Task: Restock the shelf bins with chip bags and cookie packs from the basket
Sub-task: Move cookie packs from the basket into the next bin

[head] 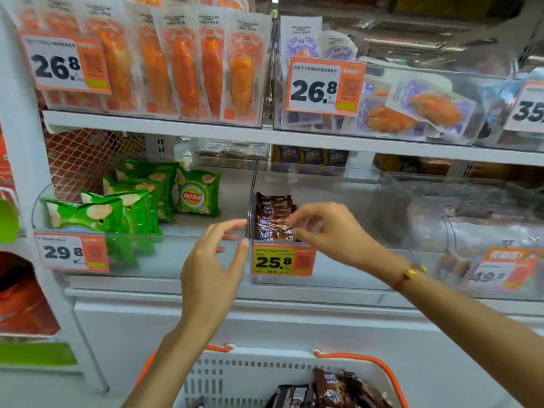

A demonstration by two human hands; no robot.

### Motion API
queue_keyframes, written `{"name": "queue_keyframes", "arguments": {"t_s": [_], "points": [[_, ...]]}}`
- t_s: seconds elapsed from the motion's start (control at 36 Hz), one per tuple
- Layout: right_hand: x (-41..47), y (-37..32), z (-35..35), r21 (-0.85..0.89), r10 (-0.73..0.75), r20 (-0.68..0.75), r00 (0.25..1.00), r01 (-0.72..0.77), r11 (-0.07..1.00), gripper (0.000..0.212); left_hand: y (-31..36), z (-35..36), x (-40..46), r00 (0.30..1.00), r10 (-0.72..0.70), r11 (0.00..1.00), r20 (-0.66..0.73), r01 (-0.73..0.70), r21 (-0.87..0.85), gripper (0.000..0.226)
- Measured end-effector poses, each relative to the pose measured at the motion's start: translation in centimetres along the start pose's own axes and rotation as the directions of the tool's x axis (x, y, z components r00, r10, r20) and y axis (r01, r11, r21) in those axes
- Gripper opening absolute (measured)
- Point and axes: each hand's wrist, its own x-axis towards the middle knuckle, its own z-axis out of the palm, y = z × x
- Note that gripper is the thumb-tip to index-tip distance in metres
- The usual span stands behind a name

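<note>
head view: shelf aisle, looking forward and down, both arms reach in from below
basket (pixel 250 375): nearest, bottom centre, white slotted wall, orange handles
basket contents: dark brown cookie packs (pixel 329 390) lying loose inside; no chip bags seen in it
left hand (pixel 213 260): raised in front of the bin fronts, fingers loosely curved and spread, holding nothing; fingertips near the seam between the two bins, contact cannot tell
right hand (pixel 326 231): over the front edge of the clear bin, thumb and fingers pinching a brown pack at the front of the stacked cookie packs (pixel 272 220)
wrist: red cord bracelet (pixel 409 275) with a gold bead on the right arm
cookie bin (pixel 382 201): clear, middle shelf; stack sits in its front left corner, rest of bin mostly bare
price tag 25.8 (pixel 282 262): yellow and orange, on the cookie bin front, just under the right hand
chip bin (pixel 176 260): left of the cookie bin, touching it, price tag 29.8 (pixel 72 253) on its front
green chip bags (pixel 129 207): row standing in the left part of that bin, one more upright further back
upper shelf: orange snack packs (pixel 182 63) upright on the left, purple snack packs (pixel 418 110) piled on the right, each with a 26.8 tag
</note>
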Motion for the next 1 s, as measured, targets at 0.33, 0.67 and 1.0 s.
{"name": "queue_keyframes", "arguments": {"t_s": [0.33, 0.67, 1.0], "points": [[-11.0, 3.9, 9.0, -0.116, 0.187, 0.528, 0.829, -0.148, 0.982, 0.019, -6.2, 2.2, -10.6, 0.802, -0.401, 0.91, 0.442, 0.295, 0.29, 0.024], [-19.6, 5.7, 16.6, -0.3, 0.269, 0.822, 0.502, -0.021, 0.954, 0.054, -11.1, 3.4, -20.5, 0.193, -0.528, 0.849, 0.827, 0.121, 0.514, 0.041], [-21.4, 5.9, 17.1, -0.282, 0.051, 0.697, 0.715, 0.208, 0.937, 0.031, -11.1, 4.3, -21.1, 0.389, -0.502, 0.845, 0.772, 0.03, 0.534, 0.029]]}}
